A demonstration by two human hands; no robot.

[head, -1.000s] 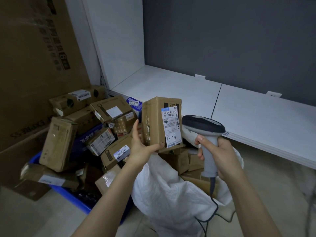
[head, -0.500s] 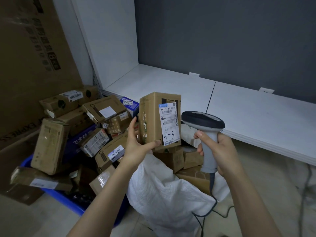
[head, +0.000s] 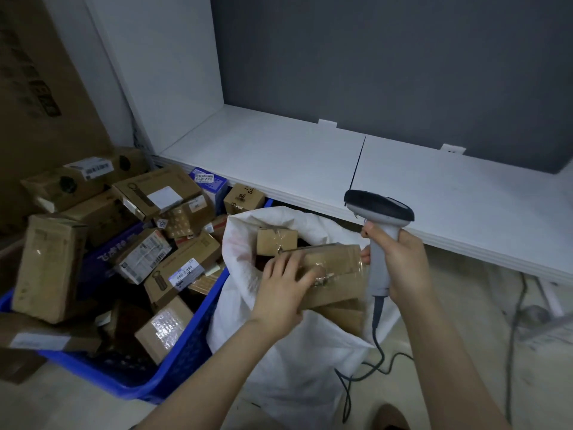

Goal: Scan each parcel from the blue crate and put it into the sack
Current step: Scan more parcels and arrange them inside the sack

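Two bare hands work at a white sack (head: 279, 352) whose mouth gapes wide. The left hand (head: 283, 290) curls its fingers around a brown parcel (head: 338, 271), held flat in that mouth above other boxes (head: 276, 245). Right of the sack, the right hand (head: 403, 265) clamps a grey scanner (head: 379, 209). A blue crate (head: 198, 330) presses the sack's left edge; the labels (head: 185, 272) inside it are too blurred to read.
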